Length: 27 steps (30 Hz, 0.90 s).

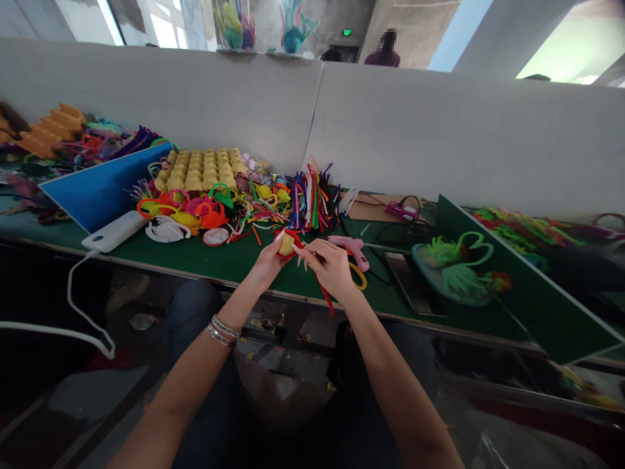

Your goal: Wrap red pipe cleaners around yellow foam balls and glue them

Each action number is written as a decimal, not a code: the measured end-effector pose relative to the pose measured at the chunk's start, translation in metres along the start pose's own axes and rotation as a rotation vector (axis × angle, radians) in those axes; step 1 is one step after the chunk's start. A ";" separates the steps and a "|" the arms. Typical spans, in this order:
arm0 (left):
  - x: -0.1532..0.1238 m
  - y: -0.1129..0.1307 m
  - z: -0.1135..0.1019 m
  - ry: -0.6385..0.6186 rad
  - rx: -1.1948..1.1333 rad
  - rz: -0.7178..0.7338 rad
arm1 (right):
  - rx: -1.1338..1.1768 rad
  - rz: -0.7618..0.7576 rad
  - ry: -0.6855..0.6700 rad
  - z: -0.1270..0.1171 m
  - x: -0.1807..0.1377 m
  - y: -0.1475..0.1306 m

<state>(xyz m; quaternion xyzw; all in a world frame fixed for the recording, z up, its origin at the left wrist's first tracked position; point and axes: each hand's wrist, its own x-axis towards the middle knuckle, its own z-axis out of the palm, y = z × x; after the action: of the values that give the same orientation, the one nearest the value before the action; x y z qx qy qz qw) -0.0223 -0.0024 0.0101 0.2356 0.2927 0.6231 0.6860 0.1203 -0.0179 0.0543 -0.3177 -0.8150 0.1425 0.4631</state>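
The work looks partway done: over the tabletop (234,264), the left hand (270,260) grips a small yellow piece (286,245) edged with a red strip (325,297), which the right hand (329,262) seems to pinch, its tail hanging free and apparently not yet fixed.

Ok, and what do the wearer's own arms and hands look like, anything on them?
Both forearms are bare as far as they show, with no sleeves in view. Silvery bracelets sit side by side at the left wrist; the right wrist shows none. Neither the left hand nor the right hand wears a glove.
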 end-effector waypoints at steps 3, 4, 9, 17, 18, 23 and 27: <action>0.001 0.000 -0.001 0.000 -0.001 -0.008 | 0.064 0.007 -0.023 -0.001 0.000 0.000; 0.001 0.000 -0.001 0.004 -0.004 -0.012 | 0.076 0.009 -0.038 -0.001 0.000 0.000; 0.003 0.000 -0.003 0.019 -0.003 -0.015 | 0.097 0.040 -0.108 -0.004 0.000 -0.002; 0.003 -0.002 -0.005 -0.003 0.011 -0.002 | 0.131 0.085 -0.086 -0.002 -0.001 0.000; 0.003 -0.002 -0.005 -0.011 0.013 0.002 | 0.130 0.083 -0.086 -0.001 -0.001 0.001; 0.004 -0.002 -0.006 -0.010 -0.004 0.008 | 0.188 0.017 -0.130 -0.002 0.000 -0.002; 0.004 -0.002 -0.006 0.000 -0.013 -0.002 | 0.197 0.005 -0.156 -0.004 0.002 -0.006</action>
<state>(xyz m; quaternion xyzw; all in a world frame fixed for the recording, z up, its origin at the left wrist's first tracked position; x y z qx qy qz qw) -0.0249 0.0014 0.0043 0.2307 0.2888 0.6242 0.6883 0.1209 -0.0216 0.0607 -0.2606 -0.8299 0.2475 0.4268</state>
